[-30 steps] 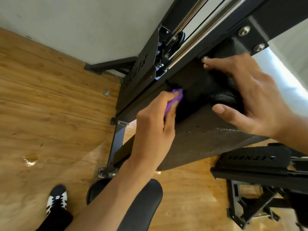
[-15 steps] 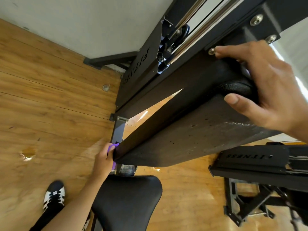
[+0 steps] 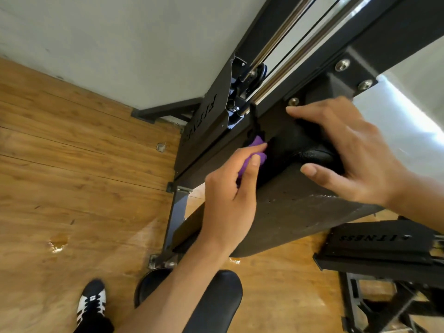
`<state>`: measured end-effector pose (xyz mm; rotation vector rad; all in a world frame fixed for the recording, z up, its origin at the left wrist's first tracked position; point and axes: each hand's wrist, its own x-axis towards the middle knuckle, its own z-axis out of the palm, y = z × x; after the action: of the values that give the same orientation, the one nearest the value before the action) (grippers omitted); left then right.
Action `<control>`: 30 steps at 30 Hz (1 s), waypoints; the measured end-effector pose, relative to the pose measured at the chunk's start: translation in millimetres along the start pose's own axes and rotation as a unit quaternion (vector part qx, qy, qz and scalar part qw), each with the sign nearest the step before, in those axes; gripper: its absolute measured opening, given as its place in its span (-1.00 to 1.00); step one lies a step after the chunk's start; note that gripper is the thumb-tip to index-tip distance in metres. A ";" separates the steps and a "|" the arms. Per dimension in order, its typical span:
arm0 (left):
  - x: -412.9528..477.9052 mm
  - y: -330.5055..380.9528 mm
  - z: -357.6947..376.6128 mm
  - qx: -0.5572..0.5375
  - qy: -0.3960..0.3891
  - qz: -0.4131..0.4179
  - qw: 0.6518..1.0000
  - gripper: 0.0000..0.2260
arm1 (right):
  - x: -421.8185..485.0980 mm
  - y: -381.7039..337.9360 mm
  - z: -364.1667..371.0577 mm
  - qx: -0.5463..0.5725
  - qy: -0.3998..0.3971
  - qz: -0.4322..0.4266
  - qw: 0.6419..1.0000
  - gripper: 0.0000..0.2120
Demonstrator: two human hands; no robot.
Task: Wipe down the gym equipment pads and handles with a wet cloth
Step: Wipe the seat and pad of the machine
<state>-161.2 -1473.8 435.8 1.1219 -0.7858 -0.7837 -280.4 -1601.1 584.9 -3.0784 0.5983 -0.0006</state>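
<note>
Works over a wooden floor below the fingers, grey wall beyond them. Pinches the purple cloth in the curled fingers of the left hand, pressing it on the black pad. Clamps the pad's rolled end, just right of the cloth, between right hand fingers and thumb.

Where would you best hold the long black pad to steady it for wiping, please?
Probably at its upper end, from the right: the pad ends there in a rounded lip a hand can wrap, as the right hand does, leaving the left hand and cloth free along its length.
</note>
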 end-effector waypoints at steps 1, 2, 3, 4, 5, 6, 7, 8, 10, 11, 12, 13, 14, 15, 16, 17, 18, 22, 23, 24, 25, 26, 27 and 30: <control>3.3 3.4 2.1 -0.004 0.000 0.025 1.000 -0.74 | 0.3 0.0 -0.4 0.001 0.000 -0.001 1.000 -0.30; 3.1 -0.2 2.1 -0.003 0.003 0.047 0.999 -0.72 | 0.1 0.0 -0.7 0.003 0.000 -0.003 1.000 -0.31; 0.1 -8.7 0.2 0.003 0.005 0.062 0.998 -0.72 | -0.1 0.3 -1.4 0.004 0.000 -0.003 1.000 -0.31; -5.3 -20.9 -2.8 0.015 0.009 0.070 0.997 -0.73 | -0.2 0.6 -2.0 0.005 0.001 -0.002 1.000 -0.32; -12.4 -34.1 -6.8 0.030 0.014 0.071 0.997 -0.73 | -0.1 0.8 -2.1 0.006 0.000 -0.001 1.000 -0.32; -19.2 -45.3 -10.6 0.038 0.016 0.066 0.997 -0.73 | 0.0 1.2 -1.8 0.007 0.000 0.000 1.000 -0.32; -23.6 -52.6 -13.3 0.039 0.008 0.057 0.998 -0.72 | -0.3 1.6 -1.5 0.007 0.000 0.002 1.000 -0.32; -24.3 -55.0 -14.9 0.033 -0.012 0.047 0.998 -0.70 | -0.8 2.0 -1.3 0.007 0.002 0.002 1.000 -0.32; -13.9 -48.2 -14.3 0.022 -0.068 0.055 0.996 -0.61 | -0.4 2.3 0.0 0.007 0.004 0.000 1.000 -0.32; -3.6 -41.7 -11.6 0.019 -0.086 0.069 0.994 -0.57 | 0.2 2.5 0.5 0.006 0.005 -0.002 1.000 -0.32; 6.5 -34.4 -7.5 0.019 -0.089 0.079 0.993 -0.55 | 0.3 2.5 1.0 0.007 0.005 -0.003 1.000 -0.32; 14.9 -26.9 -3.3 0.020 -0.081 0.083 0.993 -0.54 | 0.0 2.3 1.0 0.009 0.006 -0.004 1.000 -0.32; 21.5 -21.2 0.4 0.020 -0.067 0.087 0.994 -0.55 | 0.1 2.2 0.4 0.008 0.009 -0.004 1.000 -0.32; 26.1 -15.6 3.7 0.017 -0.055 0.096 0.994 -0.56 | 0.0 1.8 -0.8 0.007 0.010 -0.004 1.000 -0.32; 29.2 -10.3 6.6 0.011 -0.047 0.109 0.993 -0.57 | -0.2 1.4 -1.9 0.006 0.012 -0.005 1.000 -0.31; 30.9 -3.6 9.3 0.005 -0.043 0.123 0.992 -0.58 | -0.4 0.9 -2.3 0.008 0.013 -0.005 1.000 -0.31; 32.2 4.5 11.7 -0.001 -0.040 0.136 0.990 -0.58 | -0.3 0.9 -1.8 0.012 0.014 -0.002 1.000 -0.30; 36.7 25.7 20.6 -0.006 -0.019 0.155 0.988 -0.60 | -0.9 2.7 0.2 0.033 0.027 0.014 0.999 -0.26; 33.8 23.2 19.8 0.002 -0.013 0.164 0.986 -0.63 | -2.1 2.5 0.5 0.033 0.029 0.013 0.999 -0.27; 29.5 16.8 17.4 0.016 -0.009 0.174 0.985 -0.67 | -3.1 2.2 0.4 0.031 0.032 0.011 0.999 -0.28; 24.2 8.2 14.0 0.033 -0.002 0.181 0.983 -0.71 | -3.3 2.6 0.1 0.029 0.034 0.011 0.999 -0.28; 18.0 -1.0 10.3 0.047 0.007 0.183 0.982 -0.74 | -3.0 3.5 0.4 0.030 0.035 0.012 0.999 -0.28; 10.9 -7.8 7.1 0.057 0.014 0.180 0.982 -0.77 | -2.6 3.8 0.9 0.033 0.034 0.012 0.999 -0.28; 4.2 -9.7 6.9 0.060 0.006 0.168 0.984 -0.74 | -3.6 5.2 0.6 0.032 0.040 0.012 0.999 -0.27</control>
<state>-166.4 -1482.9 428.7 1.0630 -0.9908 -0.4510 -285.6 -1604.6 584.3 -3.0205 0.6242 -0.1403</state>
